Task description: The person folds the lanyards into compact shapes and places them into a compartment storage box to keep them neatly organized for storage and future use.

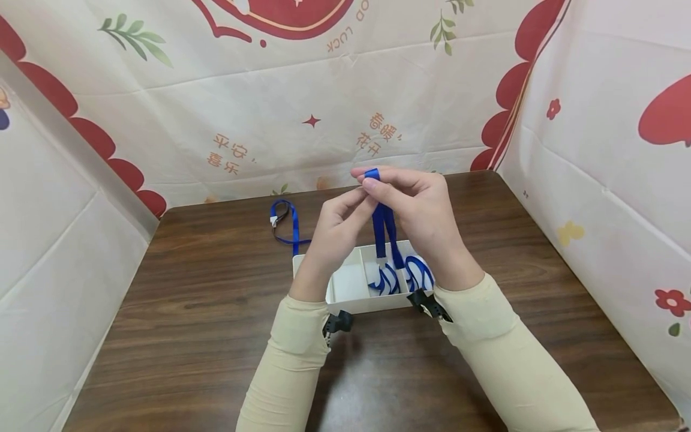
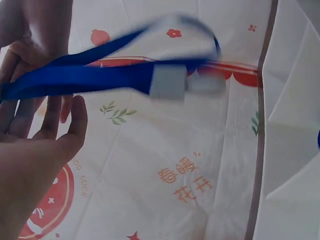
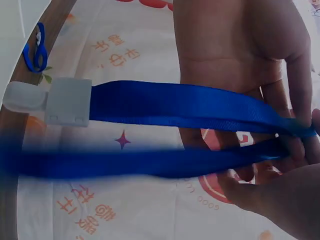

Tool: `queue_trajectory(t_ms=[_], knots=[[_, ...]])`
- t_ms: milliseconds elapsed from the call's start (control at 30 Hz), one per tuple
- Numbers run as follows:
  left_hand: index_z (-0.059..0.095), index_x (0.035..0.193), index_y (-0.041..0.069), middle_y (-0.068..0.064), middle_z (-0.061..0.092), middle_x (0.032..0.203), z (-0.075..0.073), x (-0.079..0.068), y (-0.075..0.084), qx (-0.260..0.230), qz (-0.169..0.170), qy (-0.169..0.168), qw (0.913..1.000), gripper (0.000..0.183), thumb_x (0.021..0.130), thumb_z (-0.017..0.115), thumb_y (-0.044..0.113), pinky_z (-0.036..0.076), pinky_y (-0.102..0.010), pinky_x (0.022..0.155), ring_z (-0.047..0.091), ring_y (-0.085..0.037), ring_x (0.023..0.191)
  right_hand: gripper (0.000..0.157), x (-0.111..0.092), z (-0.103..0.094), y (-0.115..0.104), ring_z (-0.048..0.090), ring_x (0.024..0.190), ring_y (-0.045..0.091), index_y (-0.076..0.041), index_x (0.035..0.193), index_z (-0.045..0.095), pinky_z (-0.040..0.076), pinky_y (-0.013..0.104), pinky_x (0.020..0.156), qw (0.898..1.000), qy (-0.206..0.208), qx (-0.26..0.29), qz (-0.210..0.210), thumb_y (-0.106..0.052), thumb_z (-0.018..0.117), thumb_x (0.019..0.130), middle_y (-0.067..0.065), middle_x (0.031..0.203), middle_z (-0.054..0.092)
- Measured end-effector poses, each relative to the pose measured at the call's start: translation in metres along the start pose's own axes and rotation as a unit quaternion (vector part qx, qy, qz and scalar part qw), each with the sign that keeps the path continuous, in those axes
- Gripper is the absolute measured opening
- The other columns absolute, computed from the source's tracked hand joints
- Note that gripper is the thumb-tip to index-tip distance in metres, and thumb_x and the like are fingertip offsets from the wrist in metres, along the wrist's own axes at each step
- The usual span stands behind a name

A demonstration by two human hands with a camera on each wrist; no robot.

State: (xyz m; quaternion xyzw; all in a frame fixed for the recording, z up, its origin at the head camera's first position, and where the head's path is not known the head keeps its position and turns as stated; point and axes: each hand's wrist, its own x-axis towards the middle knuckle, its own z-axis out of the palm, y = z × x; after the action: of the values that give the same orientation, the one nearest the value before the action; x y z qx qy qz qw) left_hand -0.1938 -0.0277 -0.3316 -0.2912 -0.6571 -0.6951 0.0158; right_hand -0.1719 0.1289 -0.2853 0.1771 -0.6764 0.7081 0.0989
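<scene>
A blue lanyard (image 1: 379, 231) hangs in a loop from my hands. Between its thumb and fingers, my right hand (image 1: 432, 219) pinches the top fold. My left hand (image 1: 341, 228) meets it from the left, its thumb and forefinger pinching the strap just below. The right wrist view shows the light grey plastic buckle (image 3: 69, 102) at the strap's lower end, with a pale clip beyond it. Beneath the hands stands a white divided tray (image 1: 372, 304); blue lanyards (image 1: 418, 273) lie coiled in its right-hand compartments. The left wrist view shows the swinging buckle (image 2: 168, 83) blurred.
Behind the tray's left end, another blue lanyard (image 1: 295, 225) with a white buckle lies on the brown wooden table (image 1: 216, 270). Printed white cloth (image 1: 281, 90) walls in the back and both sides. Black wrist straps (image 1: 339, 322) sit at the sleeve cuffs.
</scene>
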Motion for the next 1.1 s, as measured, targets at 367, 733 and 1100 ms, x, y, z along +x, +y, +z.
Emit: queue_trajectory(t_ms=[367, 733, 1100], knots=[[0.041, 0.160, -0.002, -0.030, 0.055, 0.146, 0.004, -0.002, -0.008, -0.037, 0.014, -0.043, 0.9983, 0.048, 0.116, 0.037, 0.017, 0.050, -0.058, 0.116, 0.065, -0.020, 0.122, 0.023, 0.001, -0.004, 0.001, 0.071, 0.121, 0.027, -0.007, 0.120, 0.081, 0.064, 0.030, 0.090, 1.000, -0.015, 0.000, 0.006, -0.018, 0.074, 0.101, -0.002, 0.118, 0.082], [0.051, 0.141, -0.015, -0.039, 0.057, 0.129, 0.008, -0.003, -0.017, -0.047, 0.002, -0.036, 0.9982, 0.105, 0.094, 0.045, 0.079, 0.055, -0.033, 0.104, 0.065, -0.014, 0.114, 0.024, 0.000, -0.005, -0.003, 0.071, 0.118, 0.027, -0.009, 0.122, 0.081, 0.065, 0.031, 0.079, 1.000, -0.008, -0.030, 0.003, -0.021, 0.074, 0.102, -0.001, 0.120, 0.082], [0.059, 0.129, -0.010, -0.027, 0.059, 0.123, 0.016, -0.005, -0.015, 0.023, 0.065, -0.026, 0.9973, 0.032, 0.115, 0.042, 0.013, 0.050, -0.025, 0.096, 0.057, -0.013, 0.109, 0.023, 0.001, -0.002, -0.008, 0.073, 0.120, 0.024, -0.005, 0.120, 0.081, 0.065, 0.030, 0.088, 1.000, 0.020, 0.006, -0.008, -0.015, 0.076, 0.099, 0.004, 0.121, 0.081]])
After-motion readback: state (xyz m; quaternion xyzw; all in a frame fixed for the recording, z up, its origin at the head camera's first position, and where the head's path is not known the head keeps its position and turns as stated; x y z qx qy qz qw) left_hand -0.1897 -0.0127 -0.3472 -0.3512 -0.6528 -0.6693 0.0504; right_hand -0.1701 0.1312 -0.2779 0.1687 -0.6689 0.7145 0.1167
